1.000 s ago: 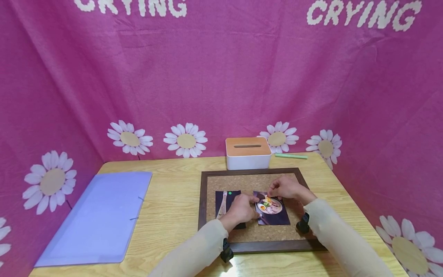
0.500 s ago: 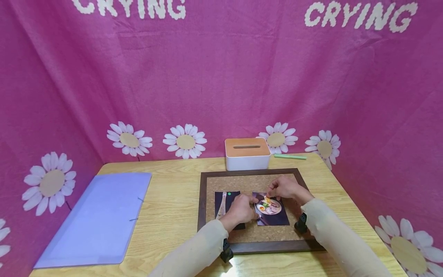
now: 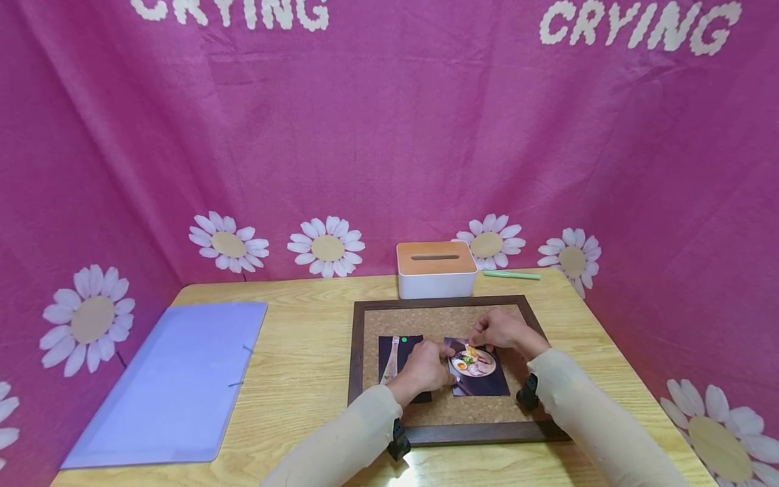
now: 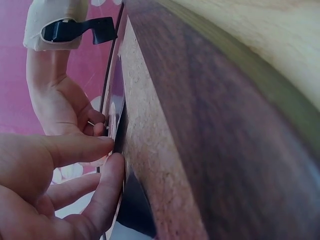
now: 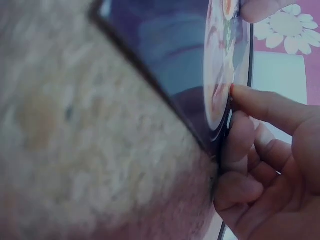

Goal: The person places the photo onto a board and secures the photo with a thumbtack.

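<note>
On the framed corkboard point(image 3: 377, 412) lies a dark photo of a bowl of noodles point(image 3: 487, 385). My left hand point(image 3: 424, 367) holds this photo down at its left edge with extended thumb and index finger. At its top edge, my right hand point(image 3: 504, 329) has thumb and index finger together. A tiny reddish pin point(image 5: 232, 89) shows at a right fingertip in the right wrist view; the rest of it is hidden. To the left, under my left hand, is a second dark photo point(image 3: 385, 352) with a round green pin head point(image 3: 404, 339) at its top.
A white tissue box point(image 3: 436, 287) with a wooden lid stands behind the corkboard. A green pen-like stick point(image 3: 512, 274) lies to its right. At the table's left is a translucent blue folder point(image 3: 164, 385). A pink daisy-print cloth point(image 3: 389, 135) surrounds the table point(image 3: 304, 379).
The right wrist has shifted slightly left and inward while its fingers stay at the photo's top edge. My left hand and both photos keep their places.
</note>
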`<control>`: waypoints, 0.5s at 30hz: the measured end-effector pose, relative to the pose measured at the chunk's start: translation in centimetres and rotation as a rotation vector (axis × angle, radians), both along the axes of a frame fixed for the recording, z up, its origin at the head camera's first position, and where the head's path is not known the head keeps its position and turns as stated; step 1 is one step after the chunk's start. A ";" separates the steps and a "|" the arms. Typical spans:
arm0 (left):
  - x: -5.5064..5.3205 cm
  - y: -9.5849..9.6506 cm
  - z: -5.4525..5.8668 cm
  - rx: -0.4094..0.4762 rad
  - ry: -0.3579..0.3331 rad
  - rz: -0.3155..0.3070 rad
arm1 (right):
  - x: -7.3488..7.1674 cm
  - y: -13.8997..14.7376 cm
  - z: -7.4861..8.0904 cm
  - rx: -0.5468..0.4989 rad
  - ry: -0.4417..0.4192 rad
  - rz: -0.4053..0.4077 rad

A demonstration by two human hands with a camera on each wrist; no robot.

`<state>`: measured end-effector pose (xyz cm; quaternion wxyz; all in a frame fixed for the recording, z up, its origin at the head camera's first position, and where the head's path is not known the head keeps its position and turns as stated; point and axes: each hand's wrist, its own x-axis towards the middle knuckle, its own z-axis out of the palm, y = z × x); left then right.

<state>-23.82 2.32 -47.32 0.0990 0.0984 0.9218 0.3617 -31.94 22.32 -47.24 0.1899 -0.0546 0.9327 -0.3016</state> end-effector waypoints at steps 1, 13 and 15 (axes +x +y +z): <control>0.0 0.0 0.0 0.000 0.002 -0.002 | 0.0 0.0 0.0 0.005 0.004 0.000; -0.1 -1.6 0.8 0.071 0.029 -0.105 | 0.1 1.0 0.2 -0.073 -0.004 0.054; -0.2 -2.3 1.1 0.098 0.027 -0.114 | 0.2 1.3 0.6 -0.108 -0.009 0.057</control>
